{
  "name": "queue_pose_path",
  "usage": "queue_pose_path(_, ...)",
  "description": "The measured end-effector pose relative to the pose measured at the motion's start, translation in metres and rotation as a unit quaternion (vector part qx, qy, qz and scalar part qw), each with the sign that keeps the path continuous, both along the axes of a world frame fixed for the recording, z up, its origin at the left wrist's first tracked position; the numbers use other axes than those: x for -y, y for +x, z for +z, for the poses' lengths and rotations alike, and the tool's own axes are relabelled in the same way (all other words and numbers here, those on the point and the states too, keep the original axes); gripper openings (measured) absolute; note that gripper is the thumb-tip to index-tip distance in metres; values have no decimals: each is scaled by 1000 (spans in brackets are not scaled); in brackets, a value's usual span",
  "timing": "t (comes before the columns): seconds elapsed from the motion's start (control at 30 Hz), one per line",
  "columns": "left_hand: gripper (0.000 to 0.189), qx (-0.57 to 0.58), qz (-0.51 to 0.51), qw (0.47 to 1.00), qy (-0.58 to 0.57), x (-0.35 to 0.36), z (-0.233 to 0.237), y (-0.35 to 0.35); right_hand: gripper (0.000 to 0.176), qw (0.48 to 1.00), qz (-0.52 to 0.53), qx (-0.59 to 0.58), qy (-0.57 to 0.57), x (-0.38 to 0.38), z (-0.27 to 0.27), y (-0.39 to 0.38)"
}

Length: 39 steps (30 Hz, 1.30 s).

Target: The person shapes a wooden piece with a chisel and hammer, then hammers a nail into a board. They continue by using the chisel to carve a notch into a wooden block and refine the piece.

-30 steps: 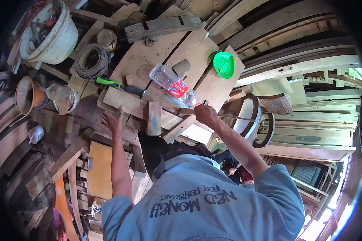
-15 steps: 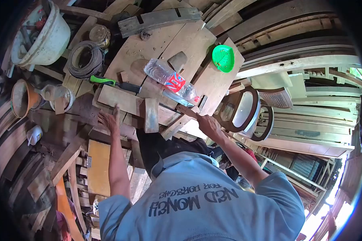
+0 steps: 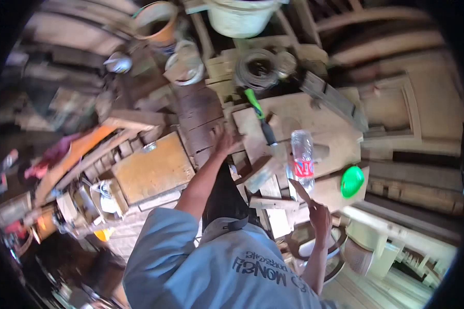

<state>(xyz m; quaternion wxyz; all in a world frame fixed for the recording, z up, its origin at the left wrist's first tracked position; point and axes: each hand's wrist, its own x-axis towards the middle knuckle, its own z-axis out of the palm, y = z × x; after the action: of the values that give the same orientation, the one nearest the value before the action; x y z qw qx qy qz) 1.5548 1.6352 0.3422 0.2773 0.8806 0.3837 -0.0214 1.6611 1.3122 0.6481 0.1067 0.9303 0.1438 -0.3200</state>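
My right hand (image 3: 320,215) is closed around one end of a short, narrow wooden piece (image 3: 300,190), which points up toward the bottle. My left hand (image 3: 224,140) has its fingers spread, beside the left edge of a wooden board (image 3: 248,131); motion blur hides whether it touches the board. A tool with a green and black handle (image 3: 258,109) lies across the bench top. To its right is a clear plastic bottle with a red label (image 3: 304,169). Wooden blocks (image 3: 260,175) sit between my hands, near my body.
A green dish (image 3: 352,182) lies at the bench's right side. A notched timber (image 3: 335,100) and a coiled strip (image 3: 256,69) are farther back. Buckets, including a white one (image 3: 239,18), stand behind. A yellowish panel (image 3: 153,167) is at my left, chairs (image 3: 314,244) at my right.
The view has swung left, so the bench appears turned and farther right. My right hand keeps hold of the wooden piece. My left hand is still near the board, fingers spread.
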Motion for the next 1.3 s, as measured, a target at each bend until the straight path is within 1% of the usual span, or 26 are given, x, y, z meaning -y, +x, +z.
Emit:
queue_pose_path(0.03, 113, -36, -8, 999, 12, 1, 19, 4, 33, 1000, -14, 7, 24, -2, 5, -3)
queue_pose_path(0.07, 113, -14, -2, 1000, -19, -2, 36, 3, 34, 998, -32, 10, 46, -7, 10, -7)
queue_pose_path(0.13, 112, -4, 29, 999, 30, -5, 23, 1, 33, 995, -34, -9, 89, -20, 6, -12)
queue_pose_path(0.17, 111, -3, 20, 1000, 12, -7, 26, 0, 32, 990, -66, -21, 123, -23, 7, -18)
queue_pose_path(0.23, 106, -21, -7, 999, -32, -10, 41, 5, 32, 987, -60, -18, 150, -37, -4, -25)
queue_pose_path(0.33, 108, 31, -22, 996, -86, -15, 11, -5, 33, 980, -8, -16, 197, -83, -3, -29)
queue_pose_path(0.37, 91, 79, -37, 993, -77, -21, 17, -13, 34, 976, 28, -9, 215, -99, -3, -28)
queue_pose_path(0.4, 91, 80, -31, 993, -77, -22, 23, -24, 34, 976, 33, -10, 214, -110, -4, -27)
queue_pose_path(0.47, 76, 222, 16, 974, -51, -15, 36, -56, 36, 967, 60, -21, 248, -130, -7, -23)
queue_pose_path(0.53, 65, 187, 33, 980, -56, 0, 52, -107, 37, 970, 57, -48, 231, -147, 1, -23)
queue_pose_path(0.6, 59, 109, -31, 993, 16, 14, 26, -176, 38, 969, 58, -28, 239, -156, -9, -23)
queue_pose_path(0.63, 51, 51, 26, 998, -29, 35, -31, -227, 39, 959, 74, -25, 273, -156, -11, -24)
queue_pose_path(0.67, 46, -22, -27, 992, -121, 41, -51, -281, 39, 937, 125, -45, 322, -150, -24, -19)
queue_pose_path(0.7, 43, -115, -4, 986, -121, 60, -95, -330, 39, 950, 110, -47, 290, -159, -18, -20)
queue_pose_path(0.73, 37, -79, 130, 978, -142, 74, -62, -360, 39, 960, 93, -50, 258, -168, -13, -26)
queue_pose_path(0.77, 32, -186, 173, 933, -255, 85, -79, -404, 38, 950, 90, -50, 296, -166, -19, -28)
queue_pose_path(0.8, 52, -362, 94, 862, -343, 109, -165, -460, 37, 943, 103, -45, 314, -167, -17, -32)
queue_pose_path(0.83, 46, -395, 74, 872, -280, 103, -139, -500, 38, 938, 114, -43, 325, -167, -19, -33)
queue_pose_path(0.87, 50, -460, 57, 806, -370, 118, -141, -487, 38, 933, 124, -42, 336, -165, -23, -34)
queue_pose_path(0.93, 50, -441, 140, 818, -342, 128, -128, -504, 38, 937, 111, -34, 330, -157, -23, -40)
queue_pose_path(1.0, 47, -392, 45, 846, -359, 96, -84, -480, 40, 947, 88, -26, 307, -150, -21, -49)
queue_pose_path(1.03, 46, -271, -13, 902, -335, 79, -36, -459, 41, 949, 75, -26, 305, -147, -21, -52)
queue_pose_path(1.07, 44, -259, 130, 883, -369, 71, -50, -450, 41, 948, 67, -19, 310, -146, -20, -54)
queue_pose_path(1.2, 42, -103, 159, 969, -161, 31, -76, -420, 41, 946, 58, -27, 318, -133, -33, -61)
queue_pose_path(1.27, 30, -44, 161, 955, -244, -14, 8, -367, 40, 893, 82, -12, 442, -131, -41, -62)
queue_pose_path(1.3, 24, 22, 167, 957, -235, -32, 12, -358, 39, 879, 103, 11, 465, -128, -56, -59)
